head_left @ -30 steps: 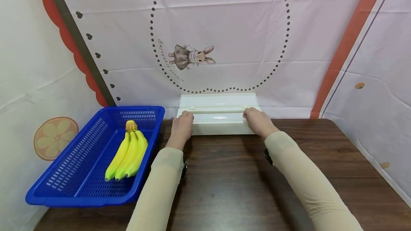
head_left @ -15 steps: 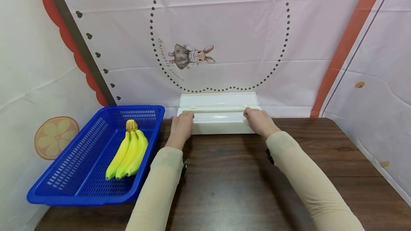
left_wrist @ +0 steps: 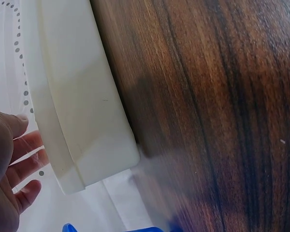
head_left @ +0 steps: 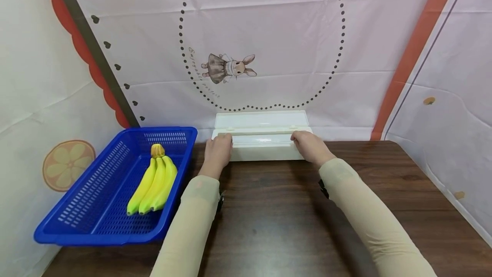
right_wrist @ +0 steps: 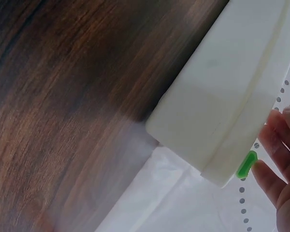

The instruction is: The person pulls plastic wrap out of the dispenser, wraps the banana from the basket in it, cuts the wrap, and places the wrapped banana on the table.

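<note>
Box [head_left: 265, 154], head view: long, white, resting at the far side of a brown wood table [head_left: 261, 217]; lid [head_left: 262, 119] raised behind it, before a pale backdrop [head_left: 276, 33] printed with a rabbit [head_left: 228, 68]. Left hand [head_left: 218, 151]: at the box's left end, fingers bent. Right hand [head_left: 310, 146]: at the right end, fingers likewise bent, fingertips over the top. Sleeves [head_left: 192, 221]: cream, one on each forearm. Basket [head_left: 96, 240]: blue, slotted, on the table to the left, apart from the box. Bananas [head_left: 155, 187]: one bunch, yellow with green tips, lying in the basket, stem end away from the person.

Left wrist view: box end and side, plain white, the table alongside. Left hand's fingers partly bent, two of them reaching the box's upper edge; thumb a little apart from them. Whether it grips anything cannot be told.

Right wrist view: opposite box end. Green piece [right_wrist: 247, 165]: small, just beside the box edge, one fingertip of the right hand at it. Other fingers bent; their hold cannot be told.
</note>
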A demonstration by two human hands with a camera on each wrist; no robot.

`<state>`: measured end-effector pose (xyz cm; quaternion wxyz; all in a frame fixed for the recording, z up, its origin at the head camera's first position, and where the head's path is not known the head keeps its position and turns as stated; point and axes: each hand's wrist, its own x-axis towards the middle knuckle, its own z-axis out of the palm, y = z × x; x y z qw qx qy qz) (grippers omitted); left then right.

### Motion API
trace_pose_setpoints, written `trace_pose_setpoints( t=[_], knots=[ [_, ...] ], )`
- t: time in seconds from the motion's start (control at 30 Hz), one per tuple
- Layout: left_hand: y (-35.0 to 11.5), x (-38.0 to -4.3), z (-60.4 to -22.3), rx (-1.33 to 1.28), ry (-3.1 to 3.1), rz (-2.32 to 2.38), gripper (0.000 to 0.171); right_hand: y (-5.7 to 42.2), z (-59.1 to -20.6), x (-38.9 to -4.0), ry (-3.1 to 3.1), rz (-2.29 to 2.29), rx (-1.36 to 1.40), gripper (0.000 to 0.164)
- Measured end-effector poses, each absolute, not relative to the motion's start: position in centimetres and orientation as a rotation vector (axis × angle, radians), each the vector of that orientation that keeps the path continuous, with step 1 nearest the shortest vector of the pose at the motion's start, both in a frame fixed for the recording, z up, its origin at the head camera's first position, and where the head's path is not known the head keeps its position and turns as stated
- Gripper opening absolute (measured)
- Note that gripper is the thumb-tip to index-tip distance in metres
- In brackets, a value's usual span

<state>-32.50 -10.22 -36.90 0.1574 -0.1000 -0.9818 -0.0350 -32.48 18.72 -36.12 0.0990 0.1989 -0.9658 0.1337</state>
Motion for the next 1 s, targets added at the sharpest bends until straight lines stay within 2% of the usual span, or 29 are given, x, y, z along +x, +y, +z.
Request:
trace_pose_setpoints(
  t=[0.27, 1.0],
  knots=[
    [-10.3, -32.4, -37.0, -0.279, -2.778, -0.111, 0.013, 19.0, -36.2, -32.2, -2.833, 0.431, 0.531, 0.025],
    [-10.7, -32.2, -37.2, -0.272, -2.729, -0.13, 0.014, 19.4, -36.3, -31.3, -2.778, 0.5, 0.508, 0.022]
  ],
)
